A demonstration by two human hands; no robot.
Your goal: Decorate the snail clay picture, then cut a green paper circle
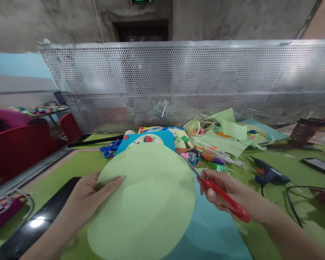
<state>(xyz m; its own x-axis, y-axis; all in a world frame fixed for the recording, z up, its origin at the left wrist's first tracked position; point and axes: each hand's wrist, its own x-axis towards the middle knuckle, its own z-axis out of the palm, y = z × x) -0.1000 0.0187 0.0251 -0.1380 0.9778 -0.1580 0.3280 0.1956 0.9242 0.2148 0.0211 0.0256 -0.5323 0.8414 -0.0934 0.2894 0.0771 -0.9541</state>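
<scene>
A large, roughly round sheet of pale green paper (148, 202) is raised in front of me. My left hand (97, 195) pinches its left edge, thumb on the near face and the fingers hidden behind. In my right hand (222, 187) is a pair of red-handled scissors (230, 204), fingers wrapped round the handles. Its metal blades point up and left along the upper right edge of the green paper; whether they are parted I cannot tell. Beneath lies a light blue sheet (213, 231). Behind the round paper, a blue card (165, 139) with small coloured decorations is partly covered.
Green paper scraps (224, 135) pile up at the back. A black glue gun (271, 175) with its cord and a phone (321, 166) lie on the right. A dark glossy device (40, 216) is at the left. A perforated metal panel (141, 79) closes off the far side.
</scene>
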